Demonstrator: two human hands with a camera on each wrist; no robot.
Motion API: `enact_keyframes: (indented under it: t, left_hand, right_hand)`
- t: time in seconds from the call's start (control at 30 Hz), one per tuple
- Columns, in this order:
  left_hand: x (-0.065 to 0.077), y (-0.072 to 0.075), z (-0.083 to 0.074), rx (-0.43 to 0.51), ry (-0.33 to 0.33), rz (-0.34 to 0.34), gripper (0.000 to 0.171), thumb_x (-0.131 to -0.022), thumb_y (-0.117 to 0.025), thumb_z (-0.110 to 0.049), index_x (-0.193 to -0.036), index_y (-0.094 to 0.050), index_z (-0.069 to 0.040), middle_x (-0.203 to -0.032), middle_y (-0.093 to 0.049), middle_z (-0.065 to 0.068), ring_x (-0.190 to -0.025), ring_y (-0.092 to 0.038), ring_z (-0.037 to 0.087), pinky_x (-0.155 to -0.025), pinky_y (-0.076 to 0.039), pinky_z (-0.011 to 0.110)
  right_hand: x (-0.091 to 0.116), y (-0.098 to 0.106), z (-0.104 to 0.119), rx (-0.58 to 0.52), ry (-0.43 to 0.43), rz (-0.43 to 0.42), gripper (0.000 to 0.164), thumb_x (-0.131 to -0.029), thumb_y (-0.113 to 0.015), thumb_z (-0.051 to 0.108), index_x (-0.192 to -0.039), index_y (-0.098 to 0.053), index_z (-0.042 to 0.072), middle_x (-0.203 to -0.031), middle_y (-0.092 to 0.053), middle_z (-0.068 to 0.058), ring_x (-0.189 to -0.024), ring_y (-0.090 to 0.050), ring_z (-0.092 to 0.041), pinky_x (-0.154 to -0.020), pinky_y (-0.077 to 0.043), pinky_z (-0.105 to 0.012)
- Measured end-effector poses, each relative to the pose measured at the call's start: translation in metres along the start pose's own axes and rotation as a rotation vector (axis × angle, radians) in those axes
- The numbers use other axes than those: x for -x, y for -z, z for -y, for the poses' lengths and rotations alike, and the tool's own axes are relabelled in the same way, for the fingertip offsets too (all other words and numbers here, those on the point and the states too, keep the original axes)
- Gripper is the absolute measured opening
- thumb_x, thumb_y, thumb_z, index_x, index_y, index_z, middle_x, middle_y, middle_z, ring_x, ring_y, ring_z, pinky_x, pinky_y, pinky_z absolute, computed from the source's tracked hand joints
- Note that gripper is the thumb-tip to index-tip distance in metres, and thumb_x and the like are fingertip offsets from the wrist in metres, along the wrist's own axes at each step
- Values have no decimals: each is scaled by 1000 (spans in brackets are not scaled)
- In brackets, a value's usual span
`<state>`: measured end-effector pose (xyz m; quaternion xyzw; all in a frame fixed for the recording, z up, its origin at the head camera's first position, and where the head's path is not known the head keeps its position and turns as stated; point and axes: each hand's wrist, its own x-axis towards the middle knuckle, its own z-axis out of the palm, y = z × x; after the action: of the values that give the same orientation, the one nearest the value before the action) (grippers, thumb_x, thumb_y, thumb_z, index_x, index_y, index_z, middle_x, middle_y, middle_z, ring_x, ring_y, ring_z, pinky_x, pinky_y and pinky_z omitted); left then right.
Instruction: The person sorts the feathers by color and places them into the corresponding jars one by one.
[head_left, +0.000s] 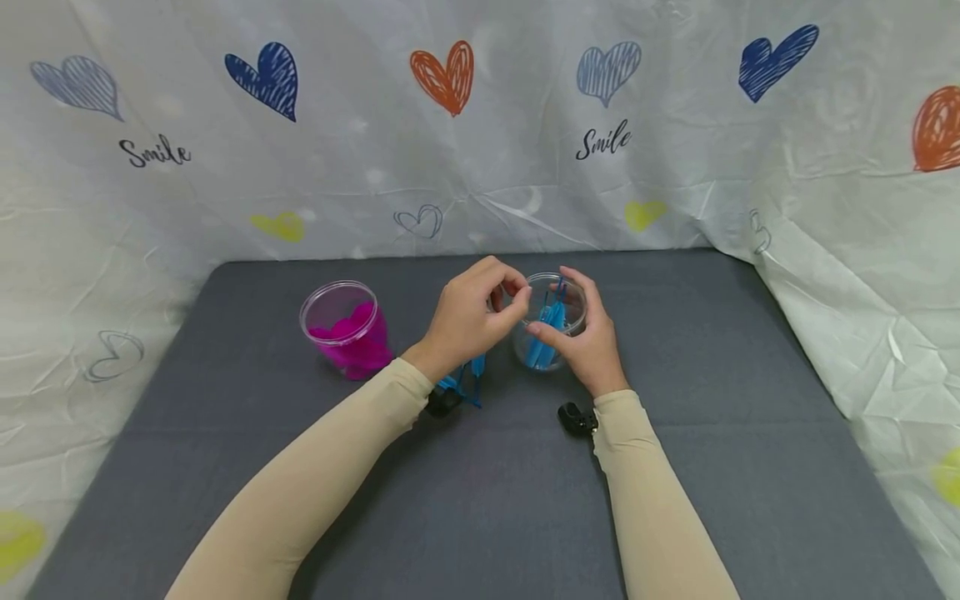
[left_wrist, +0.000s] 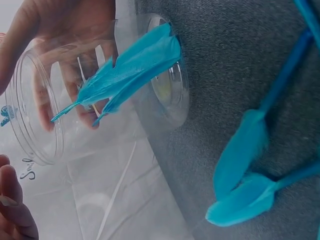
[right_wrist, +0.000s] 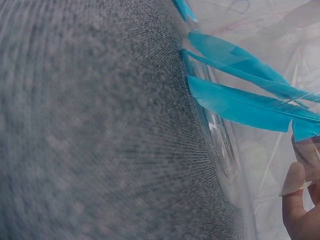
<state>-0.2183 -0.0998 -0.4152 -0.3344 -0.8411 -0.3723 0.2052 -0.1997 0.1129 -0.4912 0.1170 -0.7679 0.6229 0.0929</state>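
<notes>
My right hand grips a clear plastic jar, its thumb on the near side of the rim and its fingers round the far side. Several blue feathers stand in that jar with their thin quills upward. Beside the rim, on the left, is my left hand, fingers bent and thumb near the index finger; I see nothing between them. Below the left wrist more blue pieces lie on the cloth; the left wrist view shows feather-like ends on darker blue stalks.
A second clear jar stands to the left, part filled with magenta pieces. Dark grey cloth covers the table. A pale printed sheet hangs behind it. Small black devices are strapped to the wrists.
</notes>
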Motion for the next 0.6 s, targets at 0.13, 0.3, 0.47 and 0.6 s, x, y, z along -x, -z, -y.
enact_keyframes:
  t: [0.13, 0.3, 0.47, 0.6]
  left_hand:
    - [7, 6, 2, -8, 21, 16, 7, -102, -70, -20, -101, -74, -14, -95, -68, 2, -72, -56, 11, -64, -50, 28]
    - [16, 15, 6, -27, 53, 49, 6, -103, -71, -21, -103, -74, -16, -97, -69, 0, -74, -56, 10, -65, -51, 28]
    - [30, 26, 12, -52, 99, 136, 8, -102, -72, -22, -106, -75, -17, -99, -70, 1, -76, -58, 10, -64, -51, 28]
    - [42, 34, 18, -90, 95, 252, 9, -100, -74, -21, -109, -76, -18, -102, -71, 1, -78, -60, 10, -63, -53, 26]
  right_hand:
    - [1, -1, 1, -3, -7, 4, 91, -91, -87, 46, -166, -38, 33, -158, -58, -10, -147, -52, -26, -120, -45, -59]
    - [2, -2, 6, -18, -14, -2, 91, -91, -88, 38, -166, -38, 28, -158, -57, -15, -148, -51, -34, -117, -44, -63]
    - [3, -2, 12, -28, -24, 5, 89, -92, -87, 30, -166, -38, 23, -158, -55, -21, -149, -49, -36, -120, -41, -64]
    - [3, -2, 9, -25, -20, 1, 88, -93, -87, 30, -166, -38, 29, -158, -57, -15, -150, -49, -33, -123, -39, -59]
